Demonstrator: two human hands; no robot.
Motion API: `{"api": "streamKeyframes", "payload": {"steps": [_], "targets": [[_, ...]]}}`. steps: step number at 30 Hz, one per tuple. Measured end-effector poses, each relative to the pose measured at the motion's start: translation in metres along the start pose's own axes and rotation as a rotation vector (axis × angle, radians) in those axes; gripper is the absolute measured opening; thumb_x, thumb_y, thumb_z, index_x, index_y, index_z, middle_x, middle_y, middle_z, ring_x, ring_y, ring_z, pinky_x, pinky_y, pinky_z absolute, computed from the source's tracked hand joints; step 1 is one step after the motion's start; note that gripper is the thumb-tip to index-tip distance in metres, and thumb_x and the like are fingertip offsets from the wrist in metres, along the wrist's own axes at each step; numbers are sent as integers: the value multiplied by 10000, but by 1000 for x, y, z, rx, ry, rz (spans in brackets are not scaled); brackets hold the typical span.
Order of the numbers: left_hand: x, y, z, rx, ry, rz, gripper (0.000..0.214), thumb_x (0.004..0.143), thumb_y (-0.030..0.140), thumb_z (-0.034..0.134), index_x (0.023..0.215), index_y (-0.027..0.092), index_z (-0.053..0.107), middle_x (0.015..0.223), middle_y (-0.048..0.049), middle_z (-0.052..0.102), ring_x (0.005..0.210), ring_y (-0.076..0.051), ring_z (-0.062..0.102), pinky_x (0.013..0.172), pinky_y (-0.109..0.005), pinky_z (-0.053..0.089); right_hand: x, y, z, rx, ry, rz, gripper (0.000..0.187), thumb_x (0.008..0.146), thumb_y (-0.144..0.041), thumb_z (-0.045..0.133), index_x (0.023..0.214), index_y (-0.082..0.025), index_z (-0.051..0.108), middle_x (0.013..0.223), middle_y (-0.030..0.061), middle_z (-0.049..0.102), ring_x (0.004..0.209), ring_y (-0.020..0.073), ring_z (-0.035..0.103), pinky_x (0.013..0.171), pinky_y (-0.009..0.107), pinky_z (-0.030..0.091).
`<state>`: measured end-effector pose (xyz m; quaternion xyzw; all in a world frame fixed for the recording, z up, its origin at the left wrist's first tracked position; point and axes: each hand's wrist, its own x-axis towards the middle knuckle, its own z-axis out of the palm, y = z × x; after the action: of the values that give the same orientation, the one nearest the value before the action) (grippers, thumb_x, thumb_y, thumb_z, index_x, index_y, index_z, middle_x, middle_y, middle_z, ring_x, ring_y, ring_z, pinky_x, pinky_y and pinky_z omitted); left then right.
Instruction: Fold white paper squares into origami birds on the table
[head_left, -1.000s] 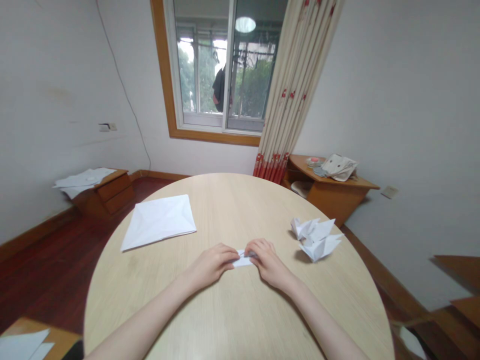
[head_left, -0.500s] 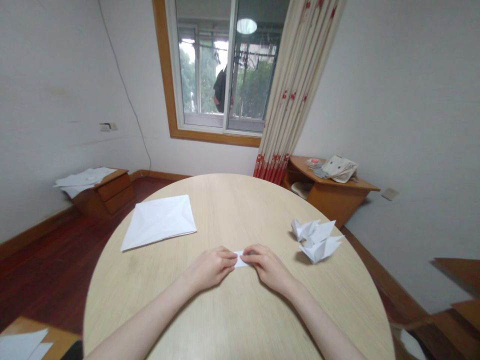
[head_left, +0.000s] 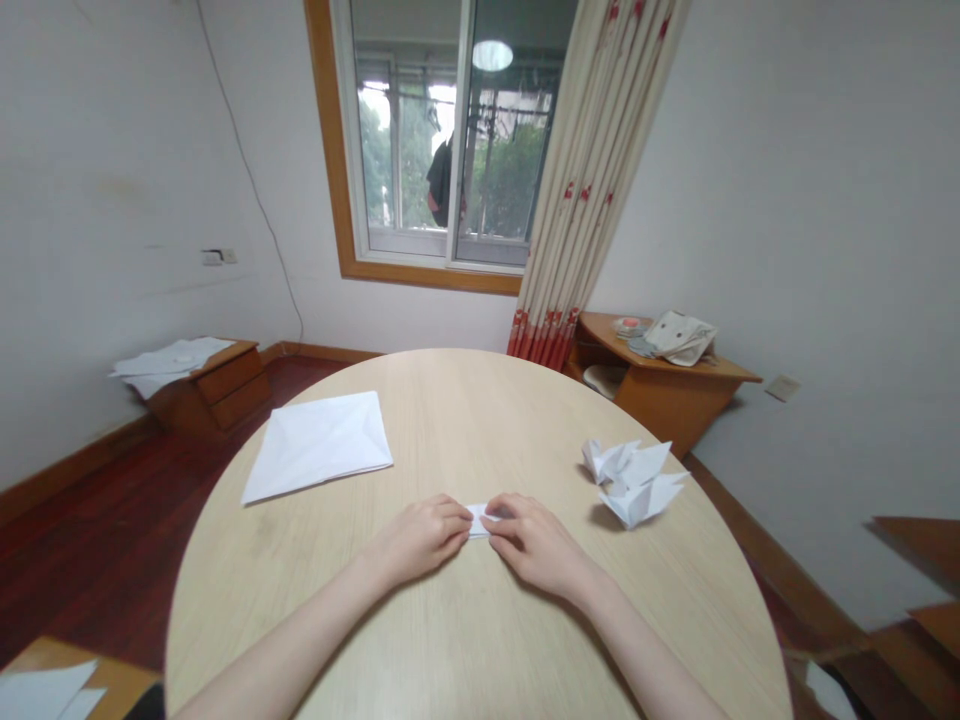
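A small folded white paper strip [head_left: 477, 520] lies at the middle of the near table area, pinched between my two hands. My left hand [head_left: 418, 540] grips its left end with the fingertips, and my right hand [head_left: 536, 545] covers its right end. Most of the strip is hidden by my fingers. Both hands rest on the round pale wood table [head_left: 465, 420]. To the right of my right hand sits a crumpled, pointed white paper model [head_left: 637, 490]. A large folded white paper sheet [head_left: 316, 445] lies flat to the left, beyond my left hand.
Past the table's far edge, a wooden corner table [head_left: 660, 375] holds a cloth bag [head_left: 681, 338] and a small dish. A low wooden cabinet [head_left: 210, 390] with white sheets stands at the left. A wooden surface with white paper [head_left: 45, 690] shows at the bottom left.
My right hand's fingers have slid over more of the strip, so less of its right end shows. Both hands sit slightly nearer to me. The other papers have not moved on the table.
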<state>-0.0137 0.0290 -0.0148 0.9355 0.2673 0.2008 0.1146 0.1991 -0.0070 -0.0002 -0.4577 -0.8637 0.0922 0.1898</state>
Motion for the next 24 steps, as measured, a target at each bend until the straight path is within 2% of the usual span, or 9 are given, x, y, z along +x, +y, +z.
{"api": "streamKeyframes", "payload": {"steps": [4,13,18,24], "targets": [[-1,1,0,-28,11,-41,217,929,156,469,1007,170,671,1028,-71,703,965,-200,634,870,-318,500,-1,-1,-1,-8,-7,10,195,870,-166,568,951,-237,730,1015,48,650,957,203,575,849,336,426],[-1,9,-5,-44,0,-102,204,903,147,459,968,175,650,1038,-67,680,952,-201,638,859,-309,499,0,-7,-7,-31,-32,5,276,881,-132,525,982,-279,736,947,28,679,906,191,595,808,323,417],[-2,13,-6,-63,22,-96,192,900,168,480,1037,193,612,1048,-55,658,944,-189,623,831,-285,491,0,-7,-6,-39,-23,12,285,879,-134,512,979,-274,739,947,26,689,898,190,595,817,325,410],[-1,12,2,-86,68,-118,201,962,214,445,954,199,645,1025,-43,663,943,-182,612,834,-290,482,1,-6,-2,-14,-12,23,264,873,-120,507,950,-241,728,948,25,682,890,189,585,813,324,406]]}}
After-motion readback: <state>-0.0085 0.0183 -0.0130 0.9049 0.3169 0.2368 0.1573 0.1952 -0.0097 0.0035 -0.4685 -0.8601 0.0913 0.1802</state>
